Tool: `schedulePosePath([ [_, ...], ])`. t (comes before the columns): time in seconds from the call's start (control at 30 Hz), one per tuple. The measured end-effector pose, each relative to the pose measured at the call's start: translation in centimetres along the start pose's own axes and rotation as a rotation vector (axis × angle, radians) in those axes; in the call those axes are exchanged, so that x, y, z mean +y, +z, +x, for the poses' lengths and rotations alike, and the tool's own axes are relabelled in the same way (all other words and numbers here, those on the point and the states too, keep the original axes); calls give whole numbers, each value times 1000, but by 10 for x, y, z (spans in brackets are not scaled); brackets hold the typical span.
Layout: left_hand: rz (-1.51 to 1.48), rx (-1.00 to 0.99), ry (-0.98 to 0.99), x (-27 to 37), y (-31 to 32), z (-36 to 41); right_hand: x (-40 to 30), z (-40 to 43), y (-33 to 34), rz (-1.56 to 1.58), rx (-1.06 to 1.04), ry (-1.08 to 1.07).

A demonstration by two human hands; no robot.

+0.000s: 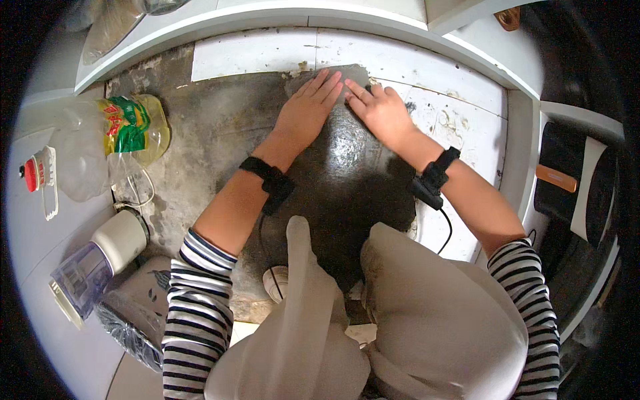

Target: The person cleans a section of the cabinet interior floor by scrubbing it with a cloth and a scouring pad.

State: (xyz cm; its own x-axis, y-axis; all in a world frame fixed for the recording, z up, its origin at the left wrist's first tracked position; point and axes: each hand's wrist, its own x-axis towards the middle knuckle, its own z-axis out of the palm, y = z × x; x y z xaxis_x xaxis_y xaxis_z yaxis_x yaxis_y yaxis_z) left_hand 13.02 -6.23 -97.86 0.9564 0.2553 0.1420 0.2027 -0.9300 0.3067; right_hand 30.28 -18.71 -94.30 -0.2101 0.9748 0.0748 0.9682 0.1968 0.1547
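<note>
My left hand [308, 114] lies palm down with its fingers stretched forward, the fingertips on a grey, lighter patch [356, 74] at the far edge of a dark, glossy floor area [350, 175]. Beside it, my right hand [384, 114] rests near the right edge of that dark area. Two of its fingers point towards the left hand; the others are bent over the edge by the white floor tiles [450, 125]. I see nothing held in either hand, though both palms are hidden. A black band with a small box sits on each wrist.
On the left lie a large plastic oil bottle [137, 127] with yellow liquid and a small blender-like appliance [120, 237]. A bin with a plastic liner [131, 322] stands nearby. White boards [280, 16] frame the far side; a dark item with an orange strip [556, 178] is at right.
</note>
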Motion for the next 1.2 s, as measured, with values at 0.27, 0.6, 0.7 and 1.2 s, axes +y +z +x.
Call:
schedulePosePath([
  [0.27, -205, -107, 56, 62, 7, -87, -72, -79, -19, 149, -67, -29],
  [0.6, -151, -126, -154, 123, -2, -151, -96, -110, -38, 160, -298, 11],
  [0.7, -219, -147, -185, 118, -5, -141, -92, -116, -35, 133, -264, -20],
  [1.2, -451, -123, 77, 159, 33, -131, -85, -197, -32, 27, -542, 84],
])
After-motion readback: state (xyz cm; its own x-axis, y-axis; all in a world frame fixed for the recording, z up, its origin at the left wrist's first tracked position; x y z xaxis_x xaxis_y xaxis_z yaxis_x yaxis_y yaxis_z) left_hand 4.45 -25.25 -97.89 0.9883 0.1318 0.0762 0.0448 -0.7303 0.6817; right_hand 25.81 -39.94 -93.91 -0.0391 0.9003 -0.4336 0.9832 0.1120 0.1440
